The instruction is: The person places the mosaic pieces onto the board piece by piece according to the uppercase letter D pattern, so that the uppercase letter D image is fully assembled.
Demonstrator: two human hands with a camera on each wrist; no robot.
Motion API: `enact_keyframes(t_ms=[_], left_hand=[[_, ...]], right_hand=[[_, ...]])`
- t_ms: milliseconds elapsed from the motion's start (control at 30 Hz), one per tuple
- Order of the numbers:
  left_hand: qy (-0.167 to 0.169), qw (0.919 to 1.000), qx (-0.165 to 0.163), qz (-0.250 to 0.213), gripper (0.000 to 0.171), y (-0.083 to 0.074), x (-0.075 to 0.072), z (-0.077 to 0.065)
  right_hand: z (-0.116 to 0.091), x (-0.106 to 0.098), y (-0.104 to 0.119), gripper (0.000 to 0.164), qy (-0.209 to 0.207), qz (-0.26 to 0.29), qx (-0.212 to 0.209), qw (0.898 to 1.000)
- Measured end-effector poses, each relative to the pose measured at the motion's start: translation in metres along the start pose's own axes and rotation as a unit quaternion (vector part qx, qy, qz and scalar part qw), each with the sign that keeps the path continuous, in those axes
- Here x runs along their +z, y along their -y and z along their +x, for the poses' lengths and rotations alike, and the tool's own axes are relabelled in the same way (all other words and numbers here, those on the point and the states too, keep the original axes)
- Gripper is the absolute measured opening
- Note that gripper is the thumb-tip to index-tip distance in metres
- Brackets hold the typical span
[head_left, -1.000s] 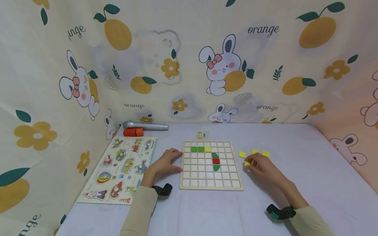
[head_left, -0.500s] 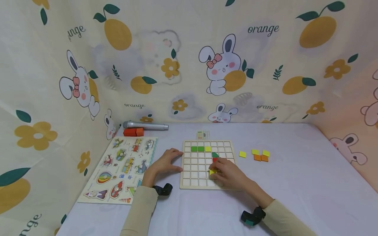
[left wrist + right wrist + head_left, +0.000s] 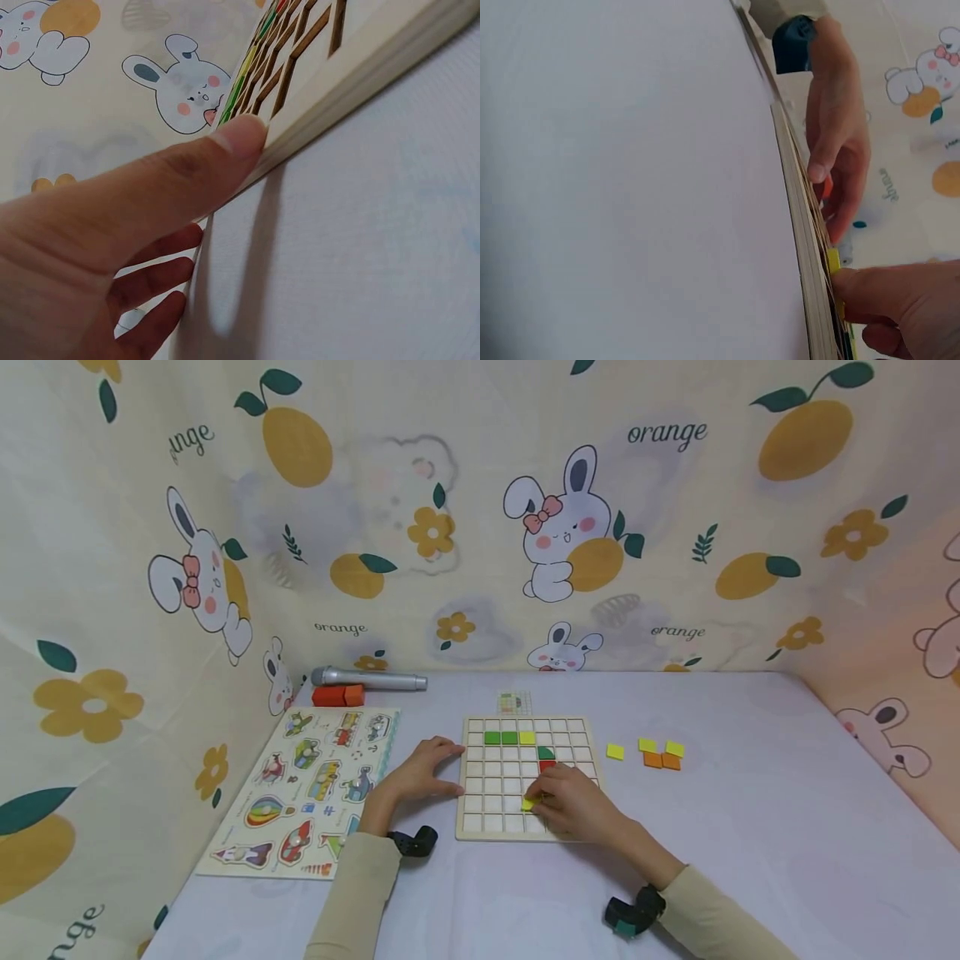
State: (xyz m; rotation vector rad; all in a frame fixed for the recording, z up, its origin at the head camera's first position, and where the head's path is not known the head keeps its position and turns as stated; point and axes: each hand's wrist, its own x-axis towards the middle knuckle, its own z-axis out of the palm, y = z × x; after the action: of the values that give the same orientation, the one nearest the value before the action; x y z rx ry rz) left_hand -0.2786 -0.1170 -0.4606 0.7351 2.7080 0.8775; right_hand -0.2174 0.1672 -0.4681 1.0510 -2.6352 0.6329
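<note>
Head view: yellow tile (image 3: pixel 527 806) is pinched by right hand (image 3: pixel 576 803).
Best laid square; board (image 3: pixel 493 822) is touched by relaxed left hand (image 3: pixel 415 773).

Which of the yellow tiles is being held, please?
The yellow tile in the right hand; another yellow tile sits in the board, and three yellow tiles lie on the table.

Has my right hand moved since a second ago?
Yes, leftward: in the head view, the right hand went from right of the grid board to over it, pinching a yellow tile.
</note>
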Motion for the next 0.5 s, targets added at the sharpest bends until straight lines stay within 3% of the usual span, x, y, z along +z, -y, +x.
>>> enact_keyframes(t_ms=[333, 500], left_hand=[[-0.002, 1.0000, 0.008, 0.001, 0.069, 0.0023, 0.0015, 0.0002], [-0.002, 0.9999, 0.009, 0.007, 0.069, 0.0006, 0.0001, 0.0002]], right_hand=[[-0.0043, -0.0026, -0.0108, 0.022, 0.023, 0.007, -0.054, 0.998], [-0.0028, -0.0043, -0.0091, 0.018, 0.021, 0.017, -0.050, 0.998]])
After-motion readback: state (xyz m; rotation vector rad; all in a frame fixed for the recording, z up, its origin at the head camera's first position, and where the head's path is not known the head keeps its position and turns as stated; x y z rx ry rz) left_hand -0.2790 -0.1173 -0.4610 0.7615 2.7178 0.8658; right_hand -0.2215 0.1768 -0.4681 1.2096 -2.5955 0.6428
